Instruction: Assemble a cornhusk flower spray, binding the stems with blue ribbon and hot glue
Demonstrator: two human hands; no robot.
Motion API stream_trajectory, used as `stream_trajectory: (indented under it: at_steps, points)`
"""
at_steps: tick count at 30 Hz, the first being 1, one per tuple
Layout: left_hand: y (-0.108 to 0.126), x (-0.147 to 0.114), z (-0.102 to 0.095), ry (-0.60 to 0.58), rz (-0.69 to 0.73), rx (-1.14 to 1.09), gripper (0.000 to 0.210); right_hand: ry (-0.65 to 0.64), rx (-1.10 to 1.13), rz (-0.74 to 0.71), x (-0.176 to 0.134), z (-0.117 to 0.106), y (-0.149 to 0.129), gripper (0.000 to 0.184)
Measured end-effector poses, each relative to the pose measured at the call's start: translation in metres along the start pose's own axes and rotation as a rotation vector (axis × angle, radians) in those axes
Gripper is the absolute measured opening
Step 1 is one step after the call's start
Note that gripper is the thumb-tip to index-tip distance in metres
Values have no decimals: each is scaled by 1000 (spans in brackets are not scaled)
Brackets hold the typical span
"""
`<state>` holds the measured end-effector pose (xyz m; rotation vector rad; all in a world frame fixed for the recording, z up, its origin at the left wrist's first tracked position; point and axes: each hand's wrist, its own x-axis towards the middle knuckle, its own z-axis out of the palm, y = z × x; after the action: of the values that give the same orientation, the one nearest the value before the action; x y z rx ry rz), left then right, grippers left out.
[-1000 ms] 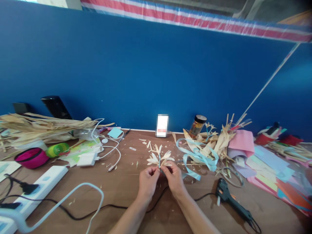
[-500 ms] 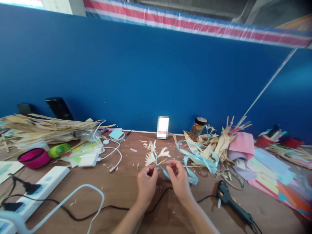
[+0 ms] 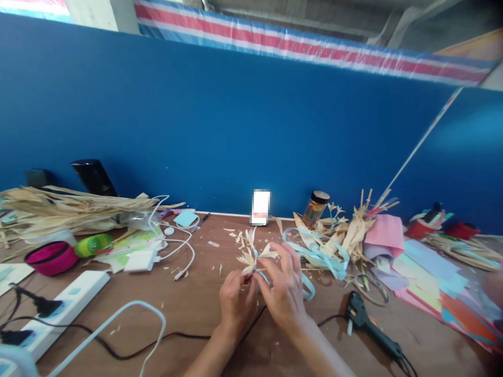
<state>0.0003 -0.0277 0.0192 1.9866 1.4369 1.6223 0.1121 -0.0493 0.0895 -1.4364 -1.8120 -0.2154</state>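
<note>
A pale corn-husk flower (image 3: 247, 256) with several pointed petals stands upright at the middle of the table. My left hand (image 3: 238, 296) is closed in a pinch on its stem, just below the petals. From the right, my right hand (image 3: 285, 288) reaches round the flower, its thumb and curved fingers at the stem and a light-blue ribbon (image 3: 264, 277). The fingers partly hide the stem and the wrapped ribbon. More of the ribbon (image 3: 308, 287) trails out behind my right hand towards a loose heap.
A glue gun (image 3: 369, 324) lies to the right, its black cord running beneath my wrists. Corn husks (image 3: 356, 230), a lidded jar (image 3: 316, 207) and coloured paper (image 3: 428, 272) are at right. Left stand a power strip (image 3: 68, 309), cables and a husk pile (image 3: 70, 207). A blurred shape, perhaps a hand, shows at the right edge.
My right hand has moved left and up against the flower, its fingers now spread more around the stem. The flower has turned a little. The view has shifted slightly.
</note>
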Motion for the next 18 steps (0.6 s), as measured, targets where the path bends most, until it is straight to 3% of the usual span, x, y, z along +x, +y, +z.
stream_trajectory:
  at_steps: [9,18]
  points:
    - [4,-1,-2,-65,51,8,11,21,43,52,5,11,2,8]
    - [8,1,-1,-12,-67,-122,11,82,56,114,1,10,-5,10]
